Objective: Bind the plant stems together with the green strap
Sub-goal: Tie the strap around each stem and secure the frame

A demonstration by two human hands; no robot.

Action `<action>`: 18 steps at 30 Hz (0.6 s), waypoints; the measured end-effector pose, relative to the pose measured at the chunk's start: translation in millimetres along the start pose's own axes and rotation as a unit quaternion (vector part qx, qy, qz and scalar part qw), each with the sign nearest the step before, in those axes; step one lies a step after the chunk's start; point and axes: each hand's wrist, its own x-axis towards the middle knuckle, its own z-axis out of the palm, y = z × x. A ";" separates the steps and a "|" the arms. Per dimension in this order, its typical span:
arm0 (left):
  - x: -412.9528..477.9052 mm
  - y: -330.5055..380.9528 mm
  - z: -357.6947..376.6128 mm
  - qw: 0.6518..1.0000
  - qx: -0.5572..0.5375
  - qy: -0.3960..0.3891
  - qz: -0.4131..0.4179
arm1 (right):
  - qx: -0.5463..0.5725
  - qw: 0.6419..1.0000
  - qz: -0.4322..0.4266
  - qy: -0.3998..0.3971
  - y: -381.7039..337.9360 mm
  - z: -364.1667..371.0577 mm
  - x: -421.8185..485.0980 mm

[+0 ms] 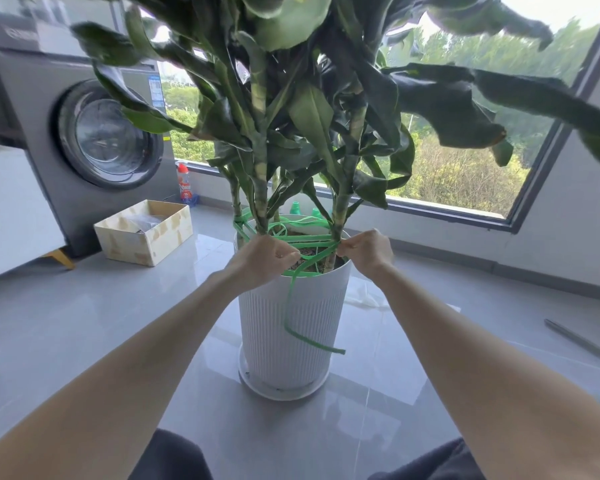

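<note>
Knees (174, 459): showing in dark trousers at the bottom edge, on either side of the grey floor (84, 323).
Left hand (262, 259): reaching to the pot rim, with its fingers (286, 255) curling in and pinching the green strap (305, 241).
Right hand (368, 252): gripping the same strap just beside the right-hand stem, with its fingers (347, 250) clenching on it.
Strap position: running in several passes between the plant stems (261, 195) just above the soil. One free tail is hanging down the front of the white pot (291, 323).
Step in hand: the wrap is apparently being tightened or knotted at the right-hand stem. The binding is looking partly done and not secured.
Next move: calling for tension on both ends while the free tail is being passed through and drawn snug, without bending the stems.
Surroundings: washing machine (94, 133) and open box (142, 233) standing well apart to the left.
</note>
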 end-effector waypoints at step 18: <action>4.0 9.0 -8.1 0.996 -0.024 -0.054 -0.071 | 0.014 1.000 0.013 0.023 -1.4 1.6 -6.7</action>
